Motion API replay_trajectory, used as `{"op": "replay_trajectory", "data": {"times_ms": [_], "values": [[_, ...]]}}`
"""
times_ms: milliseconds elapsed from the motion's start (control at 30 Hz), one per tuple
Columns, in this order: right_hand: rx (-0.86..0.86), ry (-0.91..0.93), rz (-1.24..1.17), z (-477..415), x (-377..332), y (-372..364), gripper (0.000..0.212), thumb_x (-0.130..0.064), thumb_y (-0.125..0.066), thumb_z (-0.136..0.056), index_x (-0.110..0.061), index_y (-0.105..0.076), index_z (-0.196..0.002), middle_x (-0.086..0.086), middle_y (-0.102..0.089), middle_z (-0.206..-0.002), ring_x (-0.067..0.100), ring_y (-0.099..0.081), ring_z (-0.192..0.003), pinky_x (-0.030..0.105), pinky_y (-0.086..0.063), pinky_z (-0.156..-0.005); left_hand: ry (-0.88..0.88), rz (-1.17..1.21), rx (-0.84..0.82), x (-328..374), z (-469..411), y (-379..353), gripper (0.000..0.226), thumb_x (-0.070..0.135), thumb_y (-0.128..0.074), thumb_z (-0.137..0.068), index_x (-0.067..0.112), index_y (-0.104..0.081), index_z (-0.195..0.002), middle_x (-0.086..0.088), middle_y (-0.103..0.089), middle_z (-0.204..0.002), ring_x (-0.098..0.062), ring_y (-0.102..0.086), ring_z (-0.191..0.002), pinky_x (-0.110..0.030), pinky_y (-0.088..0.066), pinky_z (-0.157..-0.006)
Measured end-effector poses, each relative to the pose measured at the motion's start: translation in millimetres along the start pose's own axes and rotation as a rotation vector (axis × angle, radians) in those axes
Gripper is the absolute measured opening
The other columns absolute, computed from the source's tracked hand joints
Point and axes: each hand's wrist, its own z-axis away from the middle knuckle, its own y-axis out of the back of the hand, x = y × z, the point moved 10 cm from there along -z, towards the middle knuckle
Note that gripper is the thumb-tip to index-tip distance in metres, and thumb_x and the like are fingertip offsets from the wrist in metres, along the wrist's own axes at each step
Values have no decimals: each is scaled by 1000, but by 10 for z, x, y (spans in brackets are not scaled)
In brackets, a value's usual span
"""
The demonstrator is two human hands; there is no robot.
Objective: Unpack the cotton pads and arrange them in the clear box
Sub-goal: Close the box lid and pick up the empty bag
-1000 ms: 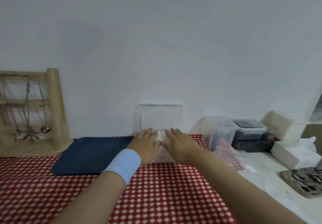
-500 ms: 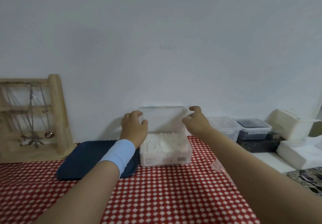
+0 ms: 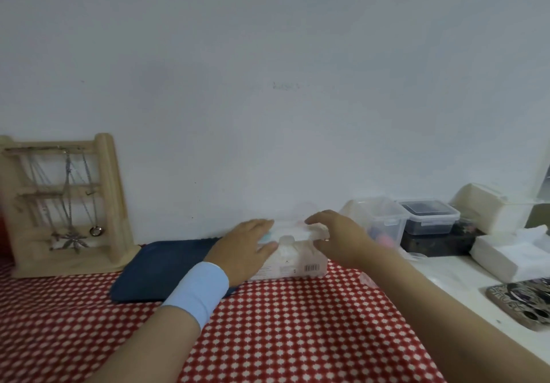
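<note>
The box (image 3: pixel 293 266) sits on the cloth (image 3: pixel 282 323) by the wall, pads (image 3: pixel 297 254) inside. The left hand (image 3: pixel 244 245) presses flat on its lid (image 3: pixel 293 232) and the right hand (image 3: pixel 339 239) pinches the lid's edge, probably to snap it closed.

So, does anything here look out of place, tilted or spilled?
Nothing serious. The box stands level on the cloth, with the left hand flat on its left end and the right hand gripping its right end. Only what looks like a scrap of clear wrap lies loose at the cloth's right edge.
</note>
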Motion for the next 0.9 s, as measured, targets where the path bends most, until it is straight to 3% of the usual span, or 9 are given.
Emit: {"op": "replay_trajectory", "data": {"times_ms": [100, 200, 367, 500, 633, 900], "values": [[-158, 47, 56, 167, -129, -206, 65, -29, -61, -91, -37, -38, -152, -8, -30, -162, 19, -35, -146, 37, -28, -120, 23, -76, -95, -10, 87, -182, 63, 53, -37, -105, 32, -17, -161, 14, -13, -169, -9, -9, -156, -31, -13, -124], [-172, 56, 106, 225, -202, -308, 60, -43, -57, -97, -41, -35, -154, -6, -19, -167, 19, -22, -152, 40, -18, -124, 0, -142, -119, -19, 95, -248, 64, 50, -36, -106, 30, -13, -163, 13, -6, -170, -9, -4, -157, -32, -13, -124], [-155, 86, 204, 193, -284, -353, 51, -30, -45, -107, -38, -32, -156, 2, -18, -168, 22, -16, -154, 40, -15, -124, -39, -249, -105, -49, 5, -256, 56, 34, -34, -111, 26, -14, -163, 8, -9, -171, -13, -7, -157, -28, -14, -124], [-142, 107, 234, 173, -304, -403, 51, -24, -42, -109, -34, -29, -158, 4, -16, -168, 23, -10, -155, 40, -17, -123, -35, -272, -119, -75, -88, -268, 55, 31, -35, -111, 23, -17, -163, 4, -10, -171, -14, -7, -157, -26, -8, -124], [-153, 110, 182, 91, -259, -446, 54, -21, -44, -108, -38, -28, -157, 2, -10, -170, 23, -2, -157, 41, -9, -125, -16, -275, -145, -115, -150, -246, 55, 31, -35, -111, 23, -17, -163, 3, -9, -171, -16, -7, -157, -29, -9, -124], [-141, 65, 130, -58, -221, -402, 56, -19, -57, -101, -39, -42, -151, -1, -24, -166, 20, -21, -152, 39, -17, -123, 19, -229, -114, -142, -207, -227, 55, 34, -45, -107, 25, -28, -158, 6, -24, -166, -18, -20, -154, -34, -25, -121]]}}
